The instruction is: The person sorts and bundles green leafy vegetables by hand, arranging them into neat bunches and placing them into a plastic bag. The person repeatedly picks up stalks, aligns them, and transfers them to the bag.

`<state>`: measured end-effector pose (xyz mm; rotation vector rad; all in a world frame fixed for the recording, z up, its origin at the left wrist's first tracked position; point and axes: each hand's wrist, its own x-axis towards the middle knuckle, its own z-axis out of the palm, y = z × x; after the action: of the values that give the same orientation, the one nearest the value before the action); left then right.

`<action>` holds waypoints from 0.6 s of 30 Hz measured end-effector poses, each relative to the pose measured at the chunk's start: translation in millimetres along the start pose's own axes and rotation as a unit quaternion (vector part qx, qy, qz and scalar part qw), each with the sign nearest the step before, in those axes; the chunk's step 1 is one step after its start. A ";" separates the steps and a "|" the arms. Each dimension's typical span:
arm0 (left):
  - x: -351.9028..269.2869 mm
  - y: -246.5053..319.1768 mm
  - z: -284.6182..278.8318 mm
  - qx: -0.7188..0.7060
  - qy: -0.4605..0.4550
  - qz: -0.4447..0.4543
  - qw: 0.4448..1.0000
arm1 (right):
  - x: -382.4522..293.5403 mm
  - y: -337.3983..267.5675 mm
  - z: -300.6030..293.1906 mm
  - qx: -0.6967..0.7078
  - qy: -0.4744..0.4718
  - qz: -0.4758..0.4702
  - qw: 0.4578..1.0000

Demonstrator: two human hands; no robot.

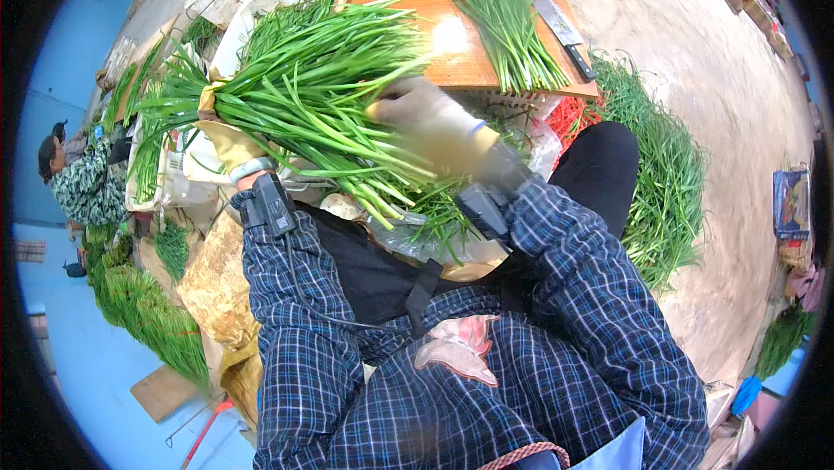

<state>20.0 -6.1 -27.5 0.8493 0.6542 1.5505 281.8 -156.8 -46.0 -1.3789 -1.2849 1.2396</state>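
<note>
A large bunch of garlic chives (326, 92) is gripped near its leafy end by my left hand (225, 134), which wears a yellowish glove. The pale stem ends fan out to the right. Against these stems is my right hand (433, 118), gloved and blurred by motion; whether its fingers hold any stalks is unclear. Just beyond it lies an orange-brown wooden board (456, 69). A smaller bundle of chives (511, 33) rests on the board, stems towards me. At the board's right edge lies a broad-bladed kitchen knife (560, 23) with a black handle.
Red ties (570, 121) lie below the board beside clear plastic. Loose chives (661, 170) are heaped right of my knee. A white crate (244, 20) with greens stands behind the held bunch. At left sits another person (88, 177), near stacked green bundles (150, 307).
</note>
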 end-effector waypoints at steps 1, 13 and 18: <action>-1.9 1.1 -1.1 -0.005 0.009 0.014 1.000 | -9.0 7.6 -2.0 0.040 0.044 -0.080 0.995; -3.6 6.8 -1.7 -0.045 0.047 -0.040 0.997 | -11.7 11.4 -15.5 -0.322 0.058 -0.187 0.926; -3.5 4.8 -1.3 -0.013 0.037 -0.021 0.999 | 12.2 -2.6 6.0 -0.073 0.034 -0.145 0.986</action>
<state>16.3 -10.2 -25.0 0.7562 0.7005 1.5551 275.2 -144.7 -45.6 -1.2690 -1.4921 0.9101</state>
